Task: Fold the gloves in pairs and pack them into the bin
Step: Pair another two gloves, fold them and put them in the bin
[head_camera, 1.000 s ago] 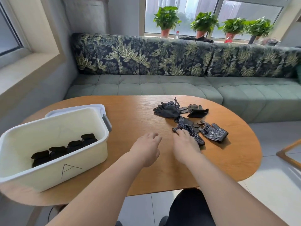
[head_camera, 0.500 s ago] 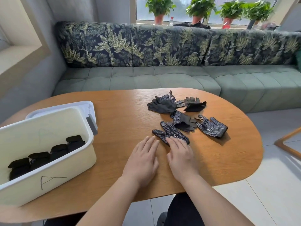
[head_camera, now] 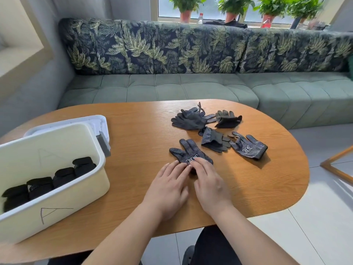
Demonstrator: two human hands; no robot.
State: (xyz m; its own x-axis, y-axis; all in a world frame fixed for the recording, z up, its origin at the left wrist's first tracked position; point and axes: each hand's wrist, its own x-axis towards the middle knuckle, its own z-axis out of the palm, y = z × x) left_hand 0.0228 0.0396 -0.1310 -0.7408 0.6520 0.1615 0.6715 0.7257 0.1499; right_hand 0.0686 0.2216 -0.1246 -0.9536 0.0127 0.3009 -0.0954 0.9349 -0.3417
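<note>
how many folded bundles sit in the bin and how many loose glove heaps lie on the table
folded bundles in the bin: 4
loose glove heaps on the table: 5 (the far left one may hold two gloves)
total: 9

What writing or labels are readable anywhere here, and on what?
"A": hand-drawn on the bin front wall.
White print on the nearest dotted glove: too blurred to read.
Same print on the right dotted glove: unreadable.
Bottles on the windowsill: labels too small.
</note>
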